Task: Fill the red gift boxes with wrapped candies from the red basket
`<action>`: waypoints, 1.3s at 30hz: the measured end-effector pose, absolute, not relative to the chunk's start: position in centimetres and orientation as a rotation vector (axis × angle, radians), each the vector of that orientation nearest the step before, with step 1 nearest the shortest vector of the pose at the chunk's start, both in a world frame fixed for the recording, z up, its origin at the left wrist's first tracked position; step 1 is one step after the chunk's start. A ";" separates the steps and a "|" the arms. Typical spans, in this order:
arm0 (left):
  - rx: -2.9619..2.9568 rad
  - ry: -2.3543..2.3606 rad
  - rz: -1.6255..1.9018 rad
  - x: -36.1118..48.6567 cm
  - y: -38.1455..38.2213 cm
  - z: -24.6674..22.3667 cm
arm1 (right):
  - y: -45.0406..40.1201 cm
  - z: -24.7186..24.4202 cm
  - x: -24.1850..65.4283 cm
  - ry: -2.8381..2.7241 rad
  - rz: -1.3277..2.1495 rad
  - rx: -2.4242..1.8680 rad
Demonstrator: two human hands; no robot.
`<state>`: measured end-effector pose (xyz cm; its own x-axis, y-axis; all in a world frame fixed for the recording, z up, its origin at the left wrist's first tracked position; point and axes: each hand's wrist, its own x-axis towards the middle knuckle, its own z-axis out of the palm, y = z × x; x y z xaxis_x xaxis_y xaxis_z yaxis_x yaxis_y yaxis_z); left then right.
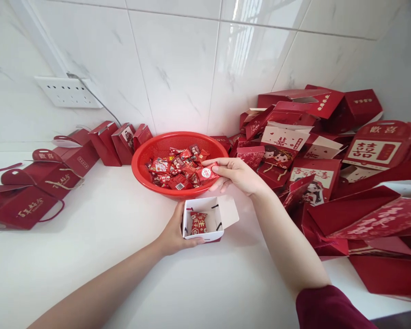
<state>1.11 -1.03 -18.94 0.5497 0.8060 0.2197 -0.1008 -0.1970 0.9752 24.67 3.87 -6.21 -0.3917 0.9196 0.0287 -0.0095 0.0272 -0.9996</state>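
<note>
My left hand [179, 235] grips a small gift box [210, 236] by its left side, on the white table. The box stands with its top flap folded out to the right, and its inside is white. In it lies one red candy packet [198, 222] with gold characters. Between the thumb and fingers of my right hand [234, 174] is a red wrapped candy [207, 172] with a round white label. That hand is over the front right rim of a red plastic basket [147, 179], which holds many wrapped candies [178, 167].
Assembled red boxes [34, 196] with handles stand along the left, and narrower red boxes [106, 141] lean near the wall. A large heap of red boxes [329, 155] covers the right side. A power strip [68, 92] with a grey cable hangs on the tiled wall [178, 59].
</note>
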 end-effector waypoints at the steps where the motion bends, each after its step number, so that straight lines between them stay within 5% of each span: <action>1: 1.556 0.614 0.921 1.1 -1.0 -19.0 | 3.8 -6.2 24.8 -1.509 1.488 -0.975; 28: 1.511 0.599 0.889 1.2 -1.0 -19.0 | 2.4 -5.5 25.0 -1.809 1.536 -0.824; 35: 1.502 0.573 0.870 1.5 -1.1 -18.4 | -0.3 -4.7 23.2 -2.496 0.816 -1.101; 39: 1.539 0.587 0.871 1.3 -1.1 -18.6 | -1.7 -3.6 23.4 -2.747 0.993 -1.061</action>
<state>1.34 -1.05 -18.61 0.5902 0.7831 0.1959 -0.1122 -0.1608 0.9806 23.42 -1.72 -3.62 -0.7665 0.6140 -0.1883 0.5925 0.5629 -0.5763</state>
